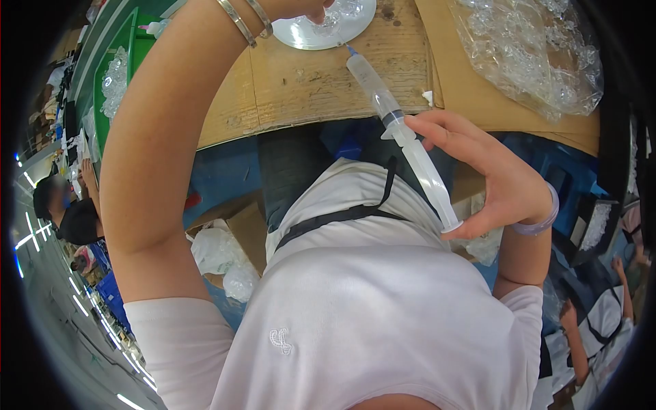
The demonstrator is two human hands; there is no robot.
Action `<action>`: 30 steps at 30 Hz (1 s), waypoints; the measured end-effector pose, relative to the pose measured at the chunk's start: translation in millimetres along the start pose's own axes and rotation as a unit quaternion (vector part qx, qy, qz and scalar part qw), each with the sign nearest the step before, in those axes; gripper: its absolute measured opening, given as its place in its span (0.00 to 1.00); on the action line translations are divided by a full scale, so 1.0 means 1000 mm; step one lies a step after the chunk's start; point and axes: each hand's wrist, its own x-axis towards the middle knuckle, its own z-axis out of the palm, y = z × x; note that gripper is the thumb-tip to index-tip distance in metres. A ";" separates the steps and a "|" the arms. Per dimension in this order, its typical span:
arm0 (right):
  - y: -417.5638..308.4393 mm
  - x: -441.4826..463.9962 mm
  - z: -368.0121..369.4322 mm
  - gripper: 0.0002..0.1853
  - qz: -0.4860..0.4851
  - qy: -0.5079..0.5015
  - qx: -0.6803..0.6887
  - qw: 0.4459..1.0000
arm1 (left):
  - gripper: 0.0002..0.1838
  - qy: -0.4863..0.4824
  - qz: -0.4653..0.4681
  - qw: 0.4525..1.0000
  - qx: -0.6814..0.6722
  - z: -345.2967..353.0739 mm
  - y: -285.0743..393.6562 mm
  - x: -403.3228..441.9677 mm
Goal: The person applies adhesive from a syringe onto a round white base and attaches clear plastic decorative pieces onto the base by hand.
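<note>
My right hand (pixel 488 174) grips a large clear plastic syringe (pixel 396 126), with the thumb against the plunger's end and the fingers near the barrel's flange. The plunger is drawn far out, and the syringe slants up and left to a blue dispensing tip (pixel 351 50). That tip lies close to the rim of a round white dish (pixel 301 39). Small clear plastic pieces (pixel 338 17) lie in the dish. Over them, my left hand (pixel 304 8) has its fingertips bent down and closed. The top edge cuts off most of that hand, so what it pinches is hidden.
The wooden table (pixel 273 89) has a cardboard sheet (pixel 471 96) at right, under a clear bag (pixel 533 55) of transparent parts. A green bin (pixel 140 48) with clear pieces stands at left. An open carton (pixel 249 232) sits below. Other people (pixel 72 212) work on both sides.
</note>
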 end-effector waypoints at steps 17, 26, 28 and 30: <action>0.003 0.014 0.005 0.51 -0.027 -0.012 -0.033 0.999 | 0.10 0.043 0.040 0.998 0.012 0.010 -0.008 -0.005; 0.001 0.012 0.003 0.51 -0.011 -0.016 -0.015 1.000 | 0.09 0.052 0.037 0.998 0.018 0.008 -0.005 -0.005; 0.000 0.008 0.002 0.51 -0.012 -0.013 -0.017 1.000 | 0.10 0.069 0.051 0.996 0.020 0.011 -0.007 -0.006; -0.001 0.004 0.001 0.51 -0.013 -0.009 -0.020 1.000 | 0.10 0.082 0.060 0.995 0.020 0.011 -0.006 -0.006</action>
